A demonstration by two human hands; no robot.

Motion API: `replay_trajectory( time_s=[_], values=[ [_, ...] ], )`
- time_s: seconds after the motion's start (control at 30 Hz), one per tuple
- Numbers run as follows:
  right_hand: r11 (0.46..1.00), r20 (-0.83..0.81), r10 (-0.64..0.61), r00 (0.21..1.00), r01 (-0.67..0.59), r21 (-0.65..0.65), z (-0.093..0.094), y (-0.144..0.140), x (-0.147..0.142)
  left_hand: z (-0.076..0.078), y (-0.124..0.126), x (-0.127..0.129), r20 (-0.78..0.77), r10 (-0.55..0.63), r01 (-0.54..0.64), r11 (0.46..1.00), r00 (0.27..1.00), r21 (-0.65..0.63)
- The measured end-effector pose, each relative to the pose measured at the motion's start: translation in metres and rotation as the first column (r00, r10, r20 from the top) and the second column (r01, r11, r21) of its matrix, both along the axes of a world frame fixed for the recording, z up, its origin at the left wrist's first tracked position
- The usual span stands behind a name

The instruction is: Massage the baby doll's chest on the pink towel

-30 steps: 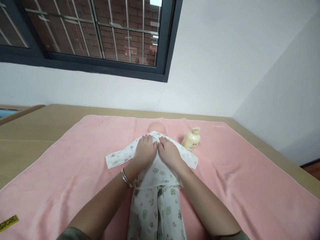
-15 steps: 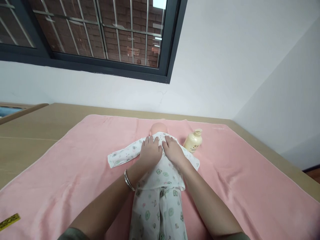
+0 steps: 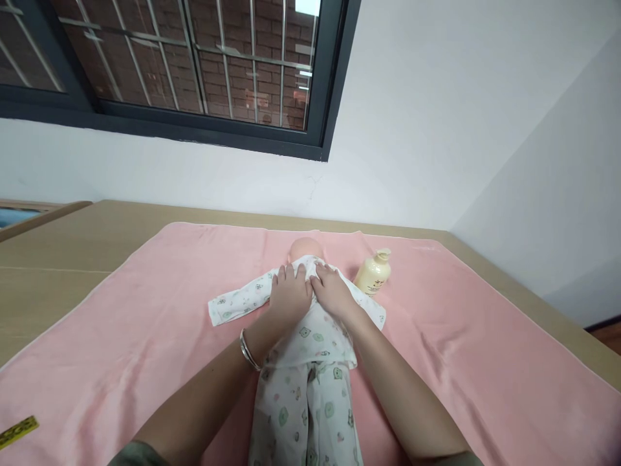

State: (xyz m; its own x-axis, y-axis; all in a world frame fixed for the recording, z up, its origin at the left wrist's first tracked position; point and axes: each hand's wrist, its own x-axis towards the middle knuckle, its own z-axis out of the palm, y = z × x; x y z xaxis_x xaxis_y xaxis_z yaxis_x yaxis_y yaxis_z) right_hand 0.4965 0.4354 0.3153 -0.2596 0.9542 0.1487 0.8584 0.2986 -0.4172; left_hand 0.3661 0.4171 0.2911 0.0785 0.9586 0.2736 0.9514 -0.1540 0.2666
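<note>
A baby doll [image 3: 310,336] in a white printed top and matching trousers lies stretched out, its bald head at the far end. My left hand [image 3: 290,294] rests flat on the upper part of its top, fingers extended. Beside it my right hand [image 3: 334,290] lies on the same cloth with its fingers stretched out, thumb side close to the left hand. Neither hand grips anything. A silver bangle [image 3: 248,350] circles my left wrist. Just right of the doll's shoulder stands a pale yellow pump bottle [image 3: 373,272].
The doll lies on a pink blanket [image 3: 145,310] spread over a wooden table [image 3: 63,259]. A yellow strip with black marks [image 3: 18,432] is at the lower left. A white wall [image 3: 412,116] and a dark-framed barred window [image 3: 204,71] rise behind the table.
Both hands stay on the doll's top with hardly any movement. The whole view has shifted very slightly.
</note>
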Motion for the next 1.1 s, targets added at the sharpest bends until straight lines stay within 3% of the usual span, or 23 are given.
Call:
replay_trajectory(
  time_s=[0.17, 0.33, 0.5, 0.67, 0.9, 1.1],
  values=[
    [0.998, -0.02, 0.055, 0.998, -0.055, 0.021, -0.009, 0.011, 0.006, -0.002, 0.0, -0.002, 0.01, -0.049, 0.049, 0.999, 0.999, 0.017],
    [0.997, 0.13, -0.053, 0.99, 0.046, 0.056, 0.002, -0.011, -0.009, -0.006, 0.02, -0.024, 0.074, -0.131, 0.131, 0.991, 0.989, 0.006],
    [1.0, 0.127, -0.031, 0.991, 0.031, 0.001, 0.01, -0.014, -0.003, 0.001, 0.012, -0.016, 0.019, -0.09, 0.09, 0.996, 0.996, -0.023],
    [1.0, 0.051, 0.002, 0.999, -0.003, 0.015, 0.0, 0.007, 0.013, 0.002, -0.006, 0.002, -0.025, -0.08, 0.079, 0.996, 0.997, -0.042],
    [0.997, 0.21, -0.063, 0.976, 0.053, 0.052, 0.003, -0.008, -0.006, -0.01, 0.015, -0.017, 0.048, -0.157, 0.155, 0.987, 0.986, 0.033],
    [0.998, 0.162, -0.06, 0.985, 0.058, 0.015, 0.013, -0.022, -0.014, -0.01, 0.02, -0.017, 0.056, -0.095, 0.094, 0.995, 0.994, 0.026]
  ],
)
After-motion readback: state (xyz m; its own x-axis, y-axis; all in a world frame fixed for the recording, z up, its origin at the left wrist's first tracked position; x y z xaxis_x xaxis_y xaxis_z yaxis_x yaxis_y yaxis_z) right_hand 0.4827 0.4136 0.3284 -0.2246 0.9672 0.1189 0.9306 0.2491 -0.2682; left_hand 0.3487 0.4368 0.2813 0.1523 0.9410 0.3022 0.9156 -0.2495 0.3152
